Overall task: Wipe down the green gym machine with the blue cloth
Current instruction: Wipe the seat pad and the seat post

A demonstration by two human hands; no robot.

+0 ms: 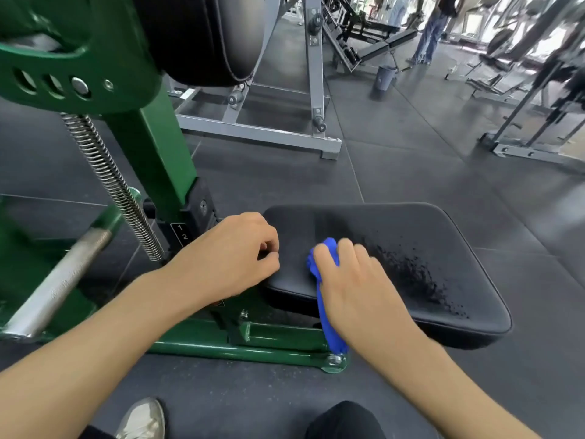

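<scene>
The right hand (354, 280) gripping the blue cloth (327, 315) should press toward the dark specks (418, 277) right of centre; the left hand (231, 258) is curled, grip unclear.

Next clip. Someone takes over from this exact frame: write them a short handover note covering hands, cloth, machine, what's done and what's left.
Right hand holds the bunched blue cloth pressed on the black seat pad, near its left end. The cloth's tail hangs over the near edge toward the green base rail.
Left hand: fingers curled, holding nothing, at the pad's left corner.
Done: cannot tell. A dark speckled patch shows on the pad right of the cloth.
Left: probably the rest of the pad, then the green frame.
</scene>
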